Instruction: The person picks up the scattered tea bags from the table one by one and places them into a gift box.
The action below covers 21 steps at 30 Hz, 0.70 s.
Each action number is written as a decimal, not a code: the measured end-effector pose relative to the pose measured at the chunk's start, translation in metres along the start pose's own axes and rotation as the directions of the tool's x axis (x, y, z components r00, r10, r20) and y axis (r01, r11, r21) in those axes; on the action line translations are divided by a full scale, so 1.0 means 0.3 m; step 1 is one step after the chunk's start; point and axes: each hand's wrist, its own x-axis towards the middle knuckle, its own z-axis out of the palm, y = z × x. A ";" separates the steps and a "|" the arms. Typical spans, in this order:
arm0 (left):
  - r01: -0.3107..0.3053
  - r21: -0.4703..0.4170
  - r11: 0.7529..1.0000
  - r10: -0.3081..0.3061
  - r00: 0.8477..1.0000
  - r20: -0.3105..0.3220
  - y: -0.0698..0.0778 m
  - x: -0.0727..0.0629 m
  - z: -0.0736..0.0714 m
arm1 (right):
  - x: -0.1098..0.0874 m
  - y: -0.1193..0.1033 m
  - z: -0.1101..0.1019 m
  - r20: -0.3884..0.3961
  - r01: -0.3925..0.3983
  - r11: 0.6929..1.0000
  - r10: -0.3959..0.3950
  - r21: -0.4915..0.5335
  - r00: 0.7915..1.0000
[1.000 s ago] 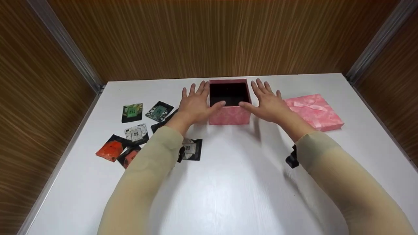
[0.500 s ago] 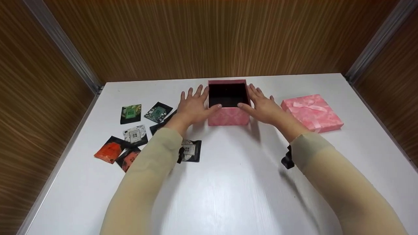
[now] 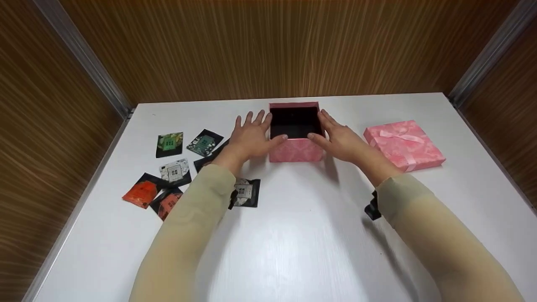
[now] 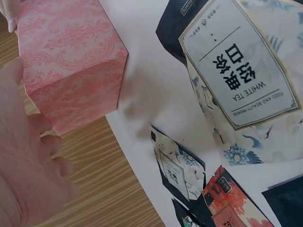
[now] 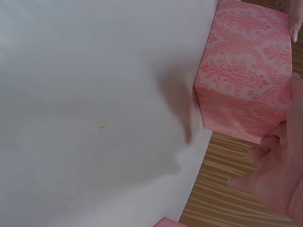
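Observation:
A pink patterned gift box point(image 3: 296, 151) without its lid stands upright at the back of the table, its dark inside facing up. My left hand point(image 3: 250, 138) is at the box's left side, fingers spread and straight, thumb at the front rim. On the right side, my right hand point(image 3: 342, 141) lies with straight fingers along the wall, its thumb also at the front rim. Each wrist view shows the palm next to the box's patterned wall point(image 4: 71, 52). Neither hand curls around anything.
The pink lid point(image 3: 405, 144) with a ribbon bow lies right of the box. Several flat tea packets point(image 3: 169, 144) are scattered on the left, some partly under the left arm in view. One reading "White Tea" point(image 4: 246, 61) shows close in the left wrist view. A wood-grain panel point(image 3: 289, 50) stands behind.
My right hand has moved left against the box's right side, and its spread fingers have drawn together. The left hand has shifted slightly nearer me; box, lid and packets stay in place.

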 end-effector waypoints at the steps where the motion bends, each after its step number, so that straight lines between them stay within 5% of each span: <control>1: -0.003 0.000 1.000 0.003 1.000 -0.002 0.001 -0.003 0.000 | -0.003 0.000 0.001 0.001 -0.002 1.000 0.002 0.001 1.000; 21: -0.046 0.052 0.998 0.047 0.999 -0.021 0.026 -0.085 0.010 | -0.081 -0.013 0.035 -0.042 0.035 0.999 -0.035 0.009 0.999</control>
